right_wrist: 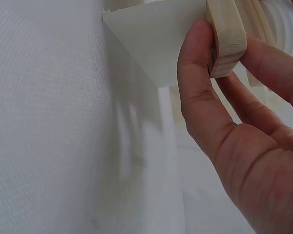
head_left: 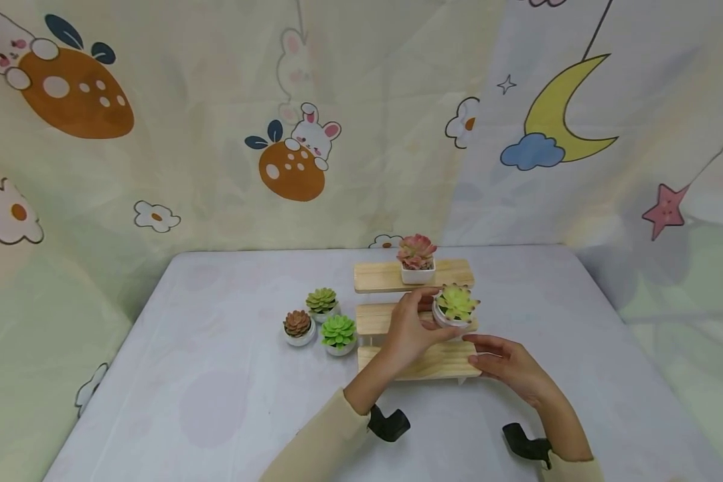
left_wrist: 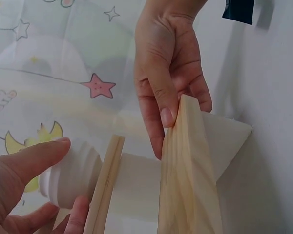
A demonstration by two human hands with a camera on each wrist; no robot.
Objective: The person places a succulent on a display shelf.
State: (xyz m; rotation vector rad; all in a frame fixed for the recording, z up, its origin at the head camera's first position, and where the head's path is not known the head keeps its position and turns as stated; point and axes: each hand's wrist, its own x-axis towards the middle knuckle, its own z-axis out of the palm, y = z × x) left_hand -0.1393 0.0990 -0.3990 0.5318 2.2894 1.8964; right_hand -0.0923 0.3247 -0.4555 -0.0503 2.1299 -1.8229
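A three-tier wooden stand [head_left: 424,365] stands on the white table. My left hand [head_left: 411,326] grips a white pot holding a yellow-green succulent [head_left: 456,301], at the right end of the middle tier. In the left wrist view that white pot [left_wrist: 75,175] is between thumb and fingers, close to a wooden board; whether it touches the board I cannot tell. With thumb and fingers, my right hand [head_left: 512,368] pinches the right end of the lowest tier, whose board end [right_wrist: 228,44] shows in the right wrist view. A pink succulent [head_left: 417,253] in a square white pot sits on the top tier.
Left of the stand, three small potted succulents are grouped on the table: an olive-green one [head_left: 322,301], a brown one [head_left: 298,325] and a bright green one [head_left: 339,333]. A patterned curtain [head_left: 217,167] hangs behind the table.
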